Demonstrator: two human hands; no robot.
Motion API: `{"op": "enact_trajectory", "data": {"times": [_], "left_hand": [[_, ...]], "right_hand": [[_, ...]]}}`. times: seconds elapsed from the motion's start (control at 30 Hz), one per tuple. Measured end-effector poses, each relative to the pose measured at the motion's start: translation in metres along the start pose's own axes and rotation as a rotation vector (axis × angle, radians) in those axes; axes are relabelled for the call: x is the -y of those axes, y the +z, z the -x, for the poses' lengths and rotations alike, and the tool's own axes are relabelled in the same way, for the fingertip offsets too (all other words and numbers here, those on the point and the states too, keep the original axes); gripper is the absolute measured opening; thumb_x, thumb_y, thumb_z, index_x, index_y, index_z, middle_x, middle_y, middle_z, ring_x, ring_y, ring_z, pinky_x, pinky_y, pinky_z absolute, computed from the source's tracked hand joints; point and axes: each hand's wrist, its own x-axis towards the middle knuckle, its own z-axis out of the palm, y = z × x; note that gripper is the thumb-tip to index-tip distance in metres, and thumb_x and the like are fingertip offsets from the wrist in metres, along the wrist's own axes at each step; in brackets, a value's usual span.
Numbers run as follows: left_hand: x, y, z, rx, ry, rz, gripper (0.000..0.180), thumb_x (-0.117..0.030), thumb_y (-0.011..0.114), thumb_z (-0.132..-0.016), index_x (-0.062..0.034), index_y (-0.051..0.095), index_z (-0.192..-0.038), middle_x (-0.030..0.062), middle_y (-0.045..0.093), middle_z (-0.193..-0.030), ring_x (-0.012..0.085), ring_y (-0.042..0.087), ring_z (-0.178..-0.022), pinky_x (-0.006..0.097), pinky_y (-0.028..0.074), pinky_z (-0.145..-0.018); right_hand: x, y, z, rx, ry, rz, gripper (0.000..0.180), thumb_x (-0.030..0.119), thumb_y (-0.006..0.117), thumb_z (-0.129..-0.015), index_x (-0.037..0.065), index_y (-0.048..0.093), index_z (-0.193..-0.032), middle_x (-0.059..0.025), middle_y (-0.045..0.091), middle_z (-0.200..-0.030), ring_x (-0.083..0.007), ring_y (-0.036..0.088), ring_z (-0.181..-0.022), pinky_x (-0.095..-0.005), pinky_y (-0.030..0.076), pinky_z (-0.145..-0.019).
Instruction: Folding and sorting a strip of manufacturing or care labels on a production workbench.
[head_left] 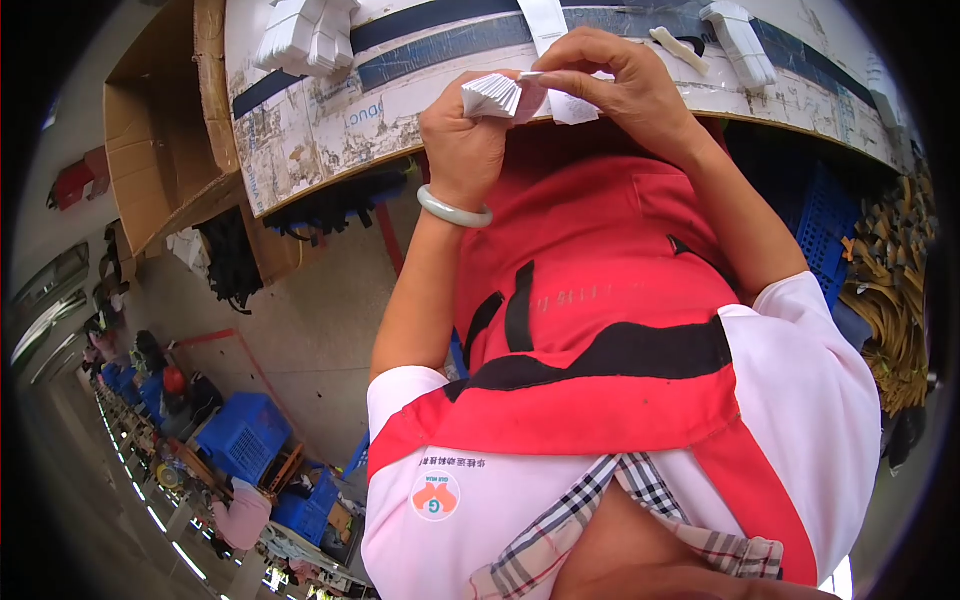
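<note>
A fanned stack of white paper slips (490, 97) stands up out of my left hand (463, 150), whose fingers are closed around it. A pale bracelet circles that wrist. Close beside it, my right hand (632, 88) pinches the edge of a slip between thumb and forefinger, at the right side of the stack. Both hands are over the near edge of the worktable (330, 150). Under the right fingers, another white slip (574, 108) lies at the table edge. Just beyond the hands, a white strip (543, 22) lies on the tabletop.
Bundles of white slips (305, 38) rest at the table's far left, another bundle (740, 48) at the right, near a small pale strip (680, 50). A cardboard box (160, 140) adjoins the left edge. Blue crates (828, 225) and brown strips (885, 300) are at right.
</note>
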Motion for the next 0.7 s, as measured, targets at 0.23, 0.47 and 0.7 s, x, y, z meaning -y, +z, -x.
{"op": "enact_trajectory", "data": {"times": [0.23,0.47,0.7], "left_hand": [[0.003,0.002,0.009,-0.004,-0.119,0.009,0.018,-0.005,0.074,-0.085,-0.0009,0.072,-0.103,-0.0007,0.064,-0.075,0.0023,0.054,-0.062,0.017,0.04,-0.051],[0.008,0.002,0.01,-0.002,-0.088,0.13,0.019,-0.008,0.075,-0.085,-0.0007,0.071,-0.102,-0.0025,0.063,-0.074,0.0019,0.051,-0.058,0.016,0.035,-0.047],[-0.006,-0.018,0.004,0.274,-0.627,0.386,0.037,-0.035,0.067,-0.092,-0.0004,0.065,-0.106,0.0035,0.063,-0.077,0.0086,0.057,-0.059,0.02,0.04,-0.047]], "right_hand": [[-0.001,0.001,0.004,0.002,-0.046,0.11,0.018,0.018,0.07,-0.089,0.003,0.071,-0.1,-0.0054,0.07,-0.089,-0.0138,0.065,-0.081,-0.0254,0.052,-0.076],[0.004,0.002,0.004,0.052,0.048,-0.003,0.018,0.017,0.069,-0.09,0.001,0.07,-0.096,-0.0049,0.068,-0.086,-0.0117,0.063,-0.079,-0.0247,0.051,-0.076],[0.033,-0.007,0.003,0.357,0.45,-0.397,0.014,0.017,0.068,-0.091,0.004,0.069,-0.092,-0.0001,0.064,-0.086,-0.0068,0.057,-0.079,-0.0225,0.046,-0.072]]}}
